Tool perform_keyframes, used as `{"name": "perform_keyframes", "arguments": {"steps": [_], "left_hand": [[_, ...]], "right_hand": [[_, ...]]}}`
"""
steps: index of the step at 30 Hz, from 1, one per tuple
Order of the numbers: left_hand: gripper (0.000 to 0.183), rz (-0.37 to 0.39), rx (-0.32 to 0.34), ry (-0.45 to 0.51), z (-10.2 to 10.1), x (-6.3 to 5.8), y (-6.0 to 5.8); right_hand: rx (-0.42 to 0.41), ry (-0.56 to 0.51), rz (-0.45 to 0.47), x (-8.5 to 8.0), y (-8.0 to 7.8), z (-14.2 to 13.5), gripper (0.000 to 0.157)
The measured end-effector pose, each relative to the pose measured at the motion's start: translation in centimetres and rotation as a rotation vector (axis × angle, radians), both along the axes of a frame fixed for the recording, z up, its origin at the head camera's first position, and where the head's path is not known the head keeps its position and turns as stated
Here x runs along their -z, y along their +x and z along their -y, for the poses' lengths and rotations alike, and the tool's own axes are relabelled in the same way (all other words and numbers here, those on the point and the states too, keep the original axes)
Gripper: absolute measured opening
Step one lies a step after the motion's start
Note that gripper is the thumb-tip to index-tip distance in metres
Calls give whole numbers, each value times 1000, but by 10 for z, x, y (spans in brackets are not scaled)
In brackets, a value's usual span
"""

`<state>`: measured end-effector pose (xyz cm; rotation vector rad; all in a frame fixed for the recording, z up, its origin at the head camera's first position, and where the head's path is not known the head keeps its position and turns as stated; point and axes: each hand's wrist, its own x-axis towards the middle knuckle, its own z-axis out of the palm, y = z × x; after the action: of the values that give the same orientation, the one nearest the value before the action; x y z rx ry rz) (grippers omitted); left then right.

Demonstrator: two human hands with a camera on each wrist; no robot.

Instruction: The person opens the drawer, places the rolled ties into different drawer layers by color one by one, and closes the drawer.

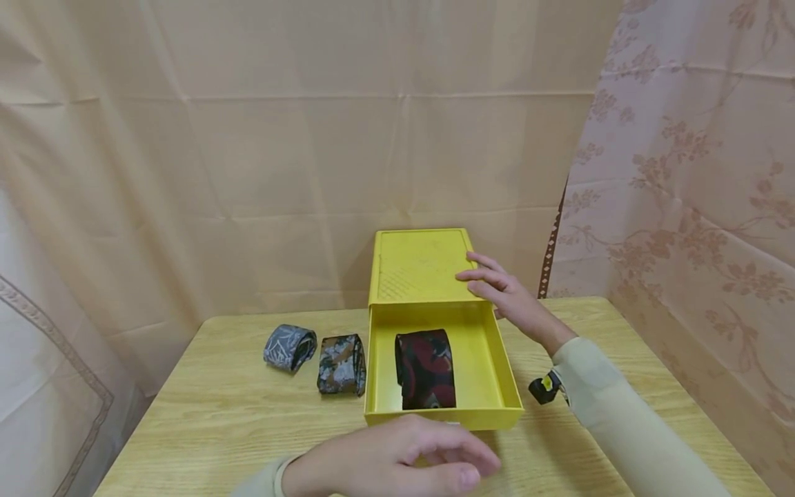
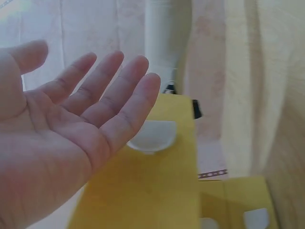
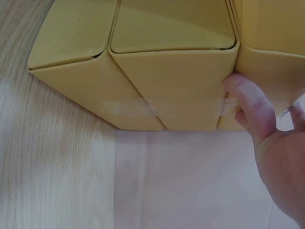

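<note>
A yellow drawer cabinet (image 1: 425, 259) stands on the table with its top drawer (image 1: 487, 366) pulled out. Inside that drawer lies a rolled dark red and black patterned necktie (image 1: 428, 369). My left hand (image 1: 397, 459) hovers just in front of the drawer, holding nothing. In the left wrist view its palm shows, fingers extended beside the drawer's white pull (image 2: 155, 136). My right hand (image 1: 506, 297) rests on the cabinet's right edge, fingers spread across the top. The right wrist view shows a digit (image 3: 255, 102) against the cabinet's side.
Left of the cabinet, a rolled grey-blue necktie (image 1: 288, 347) and a rolled brown, grey and black one (image 1: 341, 364) lie on the wooden table (image 1: 248, 428). Clear tape (image 3: 128, 107) crosses the joined yellow units. Beige curtain (image 1: 279, 138) hangs close behind, floral curtain (image 1: 702, 172) at right.
</note>
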<state>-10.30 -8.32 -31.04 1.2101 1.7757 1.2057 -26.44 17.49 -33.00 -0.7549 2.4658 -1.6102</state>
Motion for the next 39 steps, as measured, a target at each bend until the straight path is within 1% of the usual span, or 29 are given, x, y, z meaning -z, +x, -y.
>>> {"name": "perform_keyframes", "arguments": {"steps": [3,4,6,9,11,12,14,16,19,25,30,36,39], "left_hand": [[38,28,0,-14,0,8,-2],[39,52,0,-17,0,10,-2],[41,112,23,-6,-1,15,-2],[45,249,66,4,-2,22,-3],[50,292,98,-6,-4,26,-3],[52,301,110,-13,-5,28,-4],[57,343,111,-36,-7,32,-4],[62,349,110,-54,-9,36,-5],[66,400,98,-61,-10,43,-6],[73,392,79,-67,-11,60,-16],[75,417,87,-81,-10,73,-23],[75,446,98,-71,-8,81,-28],[73,458,84,-65,-7,84,-29]], "right_hand": [[1,6,-5,1,0,0,35],[2,7,-6,1,0,0,35],[3,13,-10,1,0,0,35],[3,18,-18,2,0,0,35],[1,17,-23,2,1,-1,35],[-1,14,-25,2,1,-1,35],[-3,9,-28,2,2,-1,35],[-5,6,-29,2,2,-1,35],[-6,5,-27,2,2,-1,35],[-2,8,-17,3,2,-2,35],[-6,5,-17,3,3,-2,35],[-6,6,-18,2,3,-2,34],[-7,4,-15,2,3,-1,35]]}}
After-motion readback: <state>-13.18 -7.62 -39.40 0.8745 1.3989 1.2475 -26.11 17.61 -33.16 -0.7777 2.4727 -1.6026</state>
